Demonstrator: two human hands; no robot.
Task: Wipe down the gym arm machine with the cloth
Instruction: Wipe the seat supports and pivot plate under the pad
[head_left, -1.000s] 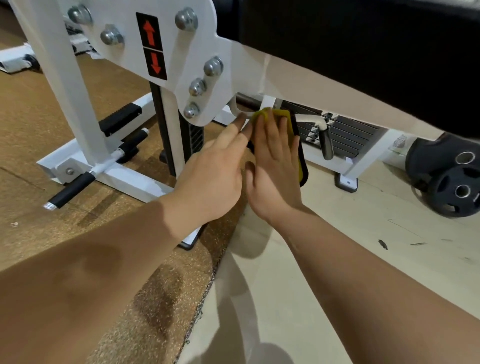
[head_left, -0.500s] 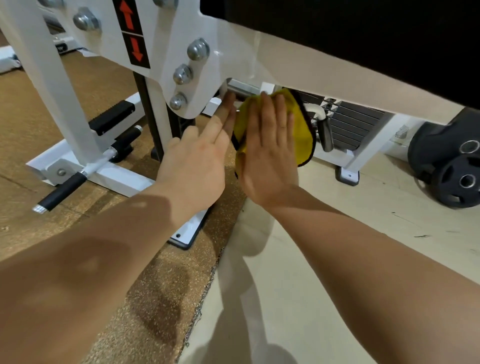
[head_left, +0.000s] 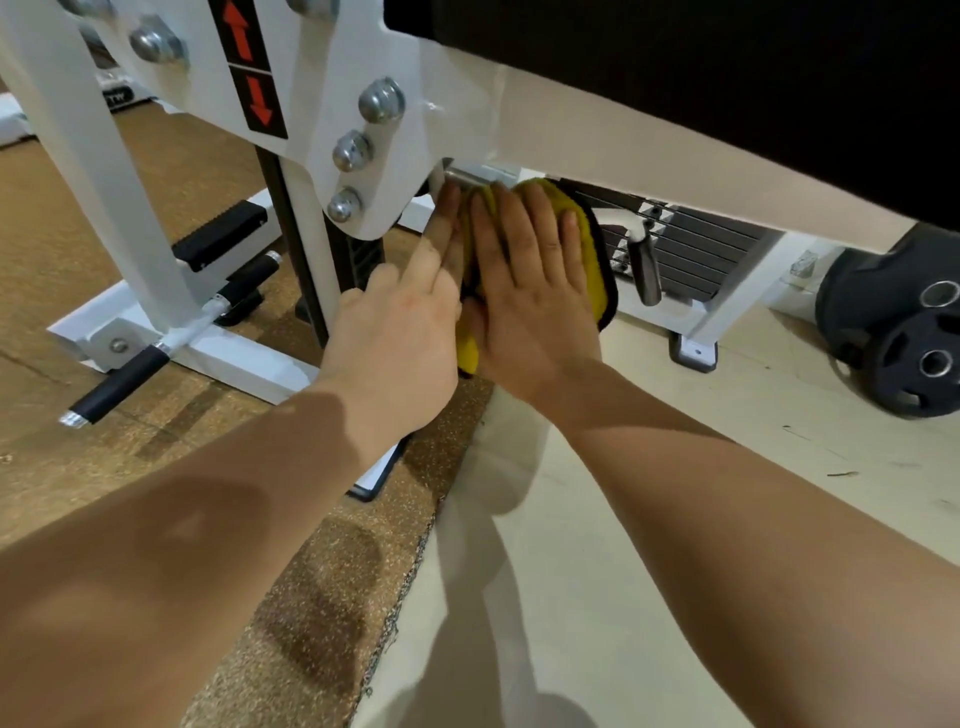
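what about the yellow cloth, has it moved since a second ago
Yes, slightly. Against the lowest bolt, the yellow cloth under the right hand has shifted up, toward the underside of the white beam.

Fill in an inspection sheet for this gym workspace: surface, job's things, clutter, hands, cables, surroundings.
Surface: brown mat meets pale floor; small dark marks on the pale part.
Job's things: yellow cloth under the right hand, held against the white machine.
Clutter: weight plates at the right.
Hands: right hand flat, pressing the cloth; left hand open, fingers straight beside it.
Cables: nothing seen.
Surroundings: weight stack behind the cloth; black pad above.
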